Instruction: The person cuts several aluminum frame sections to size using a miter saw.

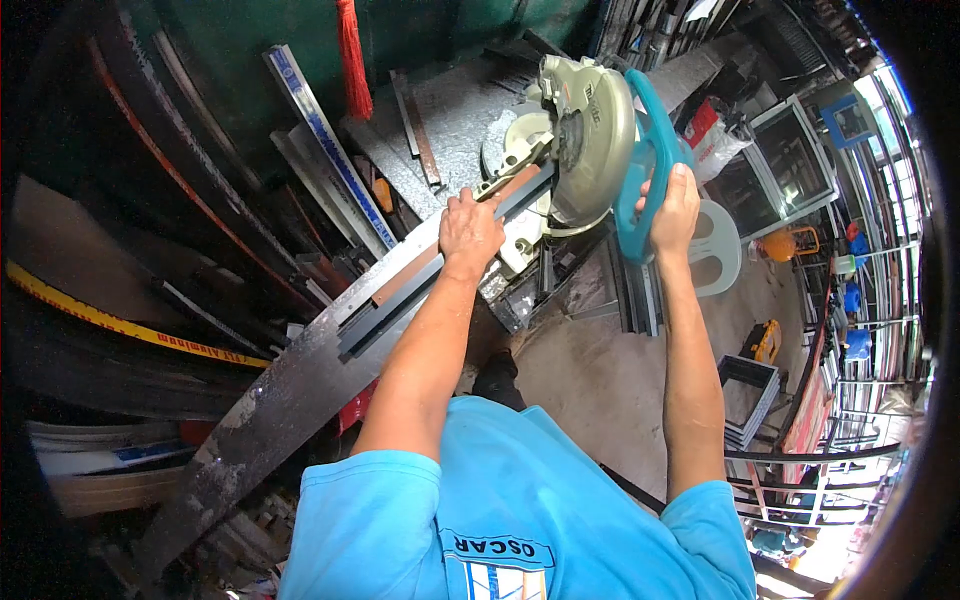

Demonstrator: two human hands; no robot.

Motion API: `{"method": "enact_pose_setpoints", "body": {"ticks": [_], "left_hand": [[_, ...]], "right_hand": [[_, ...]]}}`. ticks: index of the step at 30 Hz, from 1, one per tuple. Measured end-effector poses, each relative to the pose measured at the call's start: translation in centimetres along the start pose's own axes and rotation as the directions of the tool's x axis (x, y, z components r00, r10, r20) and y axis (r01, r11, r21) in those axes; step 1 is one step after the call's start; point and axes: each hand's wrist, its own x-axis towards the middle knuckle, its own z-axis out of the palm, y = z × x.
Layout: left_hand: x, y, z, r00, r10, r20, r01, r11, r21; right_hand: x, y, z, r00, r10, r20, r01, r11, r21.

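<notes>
Seemingly the cutting step: stock set under the saw, both hands in place.
On the long steel tabletop point(262, 405) stands the mitre saw point(590, 130), and the dark metal profile point(395, 295) runs under its blade guard. The left hand point(470, 232) presses down on the profile just beside the saw. The right hand point(675, 212) is wrapped around the teal handle. Lowering the head likely calls for a firm hold-down, with fingers clear of the blade.

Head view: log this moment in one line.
left hand holding long grey metal profile down on steel bench | right hand gripping teal handle of grey mitre saw
</notes>
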Motion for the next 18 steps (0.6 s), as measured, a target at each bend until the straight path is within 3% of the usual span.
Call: {"method": "enact_pose_setpoints", "body": {"ticks": [18], "left_hand": [[0.0, -0.2, 0.5, 0.999, 0.019, -0.029, -0.019, 1.0, 0.007]], "right_hand": [[-0.5, 1.2, 0.2, 0.999, -0.04, -0.016, 0.04, 0.999, -0.004]]}}
